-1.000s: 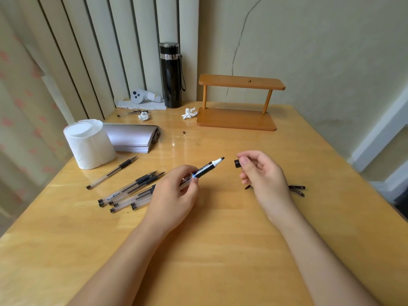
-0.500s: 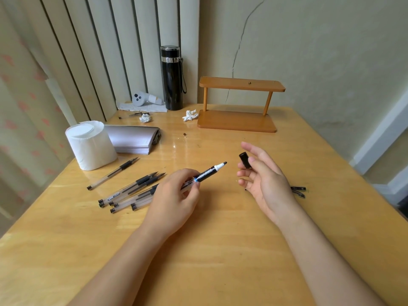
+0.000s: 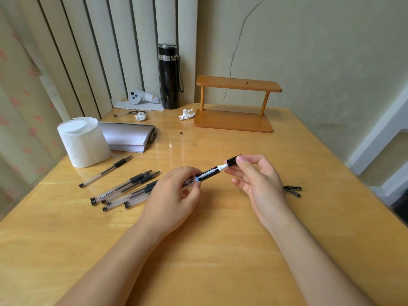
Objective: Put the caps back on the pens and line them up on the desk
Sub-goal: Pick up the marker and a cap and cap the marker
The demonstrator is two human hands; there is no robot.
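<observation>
My left hand (image 3: 174, 195) grips a black marker pen (image 3: 209, 173) with a white tip, held above the wooden desk (image 3: 198, 250) and pointing up to the right. My right hand (image 3: 258, 180) pinches a black cap (image 3: 233, 161) between thumb and fingers, and the cap's mouth sits right at the marker's tip. Several uncapped clear gel pens (image 3: 123, 191) lie in a loose pile left of my left hand, and one more gel pen (image 3: 106, 171) lies apart. Black caps (image 3: 292, 191) lie on the desk behind my right hand, partly hidden.
A toilet paper roll (image 3: 82, 142) and a grey folded pouch (image 3: 129, 136) stand at the left. At the back are a black flask (image 3: 169, 76), a white controller (image 3: 141, 97), crumpled tissues (image 3: 186, 114) and a wooden shelf (image 3: 236, 104). Blinds and wall bound the desk.
My right hand turned the cap around and brought it left to the marker's tip. My left hand raised the marker slightly toward it.
</observation>
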